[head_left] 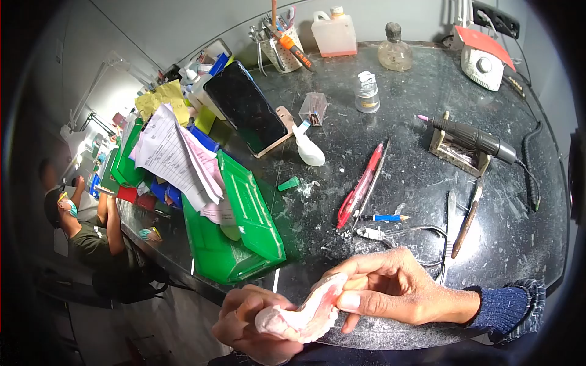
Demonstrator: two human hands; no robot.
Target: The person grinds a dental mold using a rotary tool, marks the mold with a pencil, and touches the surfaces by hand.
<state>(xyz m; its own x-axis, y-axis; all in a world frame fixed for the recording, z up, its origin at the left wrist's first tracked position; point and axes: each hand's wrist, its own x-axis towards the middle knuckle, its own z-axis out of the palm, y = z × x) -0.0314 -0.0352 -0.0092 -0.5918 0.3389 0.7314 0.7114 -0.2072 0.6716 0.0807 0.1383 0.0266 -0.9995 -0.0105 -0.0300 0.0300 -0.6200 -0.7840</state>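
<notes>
A pink and whitish horseshoe-shaped denture (307, 316), dusted with white powder, is held between my two hands at the table's front edge. My left hand (247, 323) wraps round its left end, with part of the fingers hidden behind it. On the other side, my right hand (390, 291) pinches the upper right rim between thumb and fingers. White dust covers the right fingers. Just beyond the right hand lie a cable with a pale connector (371, 233) and a pair of metal tweezers (450, 226).
A green bin (271, 235) holding papers (174, 155) stands left, beside a propped phone (247, 107). A red pen (360, 186) and a blue pencil (384, 218) lie mid-table. A rotary handpiece (479, 139) rests on a stand at right. Another person (101, 235) sits far left.
</notes>
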